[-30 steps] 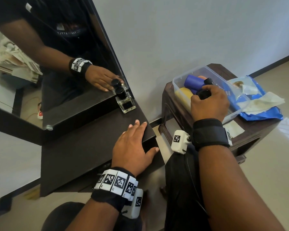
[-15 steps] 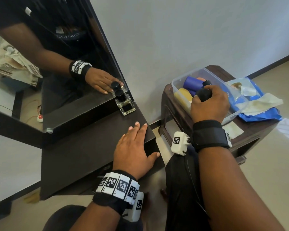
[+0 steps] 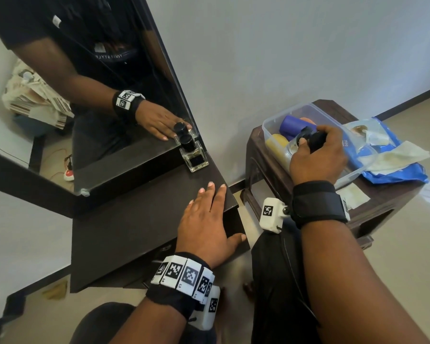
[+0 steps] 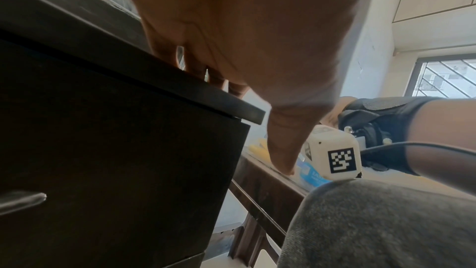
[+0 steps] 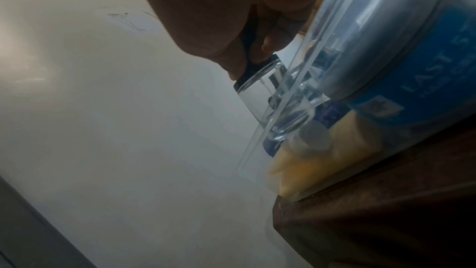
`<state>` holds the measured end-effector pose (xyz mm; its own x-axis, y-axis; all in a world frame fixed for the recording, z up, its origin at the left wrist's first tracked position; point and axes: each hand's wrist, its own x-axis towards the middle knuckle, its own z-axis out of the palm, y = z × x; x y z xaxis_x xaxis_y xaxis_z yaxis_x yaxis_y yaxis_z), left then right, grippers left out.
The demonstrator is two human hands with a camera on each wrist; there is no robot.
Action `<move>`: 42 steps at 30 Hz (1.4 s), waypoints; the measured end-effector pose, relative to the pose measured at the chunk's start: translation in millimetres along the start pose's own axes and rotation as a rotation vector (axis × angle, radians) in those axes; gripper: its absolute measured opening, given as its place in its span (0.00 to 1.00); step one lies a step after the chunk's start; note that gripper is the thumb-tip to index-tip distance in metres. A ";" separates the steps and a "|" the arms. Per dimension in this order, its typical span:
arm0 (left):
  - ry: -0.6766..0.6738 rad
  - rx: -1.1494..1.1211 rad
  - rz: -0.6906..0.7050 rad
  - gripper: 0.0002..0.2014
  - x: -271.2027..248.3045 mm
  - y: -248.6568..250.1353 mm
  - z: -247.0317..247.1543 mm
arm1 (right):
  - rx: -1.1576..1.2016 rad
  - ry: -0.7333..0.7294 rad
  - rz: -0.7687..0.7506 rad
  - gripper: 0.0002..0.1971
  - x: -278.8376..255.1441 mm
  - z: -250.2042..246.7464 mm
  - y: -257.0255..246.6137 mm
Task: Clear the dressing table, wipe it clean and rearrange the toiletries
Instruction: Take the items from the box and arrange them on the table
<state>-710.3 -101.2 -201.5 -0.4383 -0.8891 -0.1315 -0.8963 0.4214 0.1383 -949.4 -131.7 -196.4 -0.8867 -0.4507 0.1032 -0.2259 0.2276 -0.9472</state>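
Head view: your left hand [image 3: 206,224] lies flat, fingers straight, on the right end of the dark dressing table [image 3: 124,234], thumb hanging over the table's front corner. At the back of that tabletop, against the mirror [image 3: 85,95], stands a square glass perfume bottle [image 3: 193,157] with a black cap, just beyond your fingertips and not touching them. To the right of the dressing table sits a dark wooden stool [image 3: 372,209] carrying a clear plastic tub [image 3: 273,127]. Your right hand [image 3: 318,160] is curled around the black cap of a clear glass bottle [image 3: 292,146], held tilted over the tub's near rim. Inside the tub lie a blue container [image 3: 289,122] and a yellow one [image 3: 277,142]. Beside the tub, farther from the dressing table, rests a blue wipes packet [image 3: 392,170] with a crumpled wipe [image 3: 395,155] on it.
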 end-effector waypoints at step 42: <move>0.481 -1.083 -0.267 0.19 4.9 -34.9 -34.6 | 0.321 -1.013 -0.353 0.27 -106.7 36.3 -26.0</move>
<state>-678.8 -126.4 -173.1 0.0273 -0.9976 0.0644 -0.3334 0.0517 0.9414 -834.3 -120.9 -193.8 -0.0221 -0.9740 0.2253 -0.1558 -0.2193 -0.9631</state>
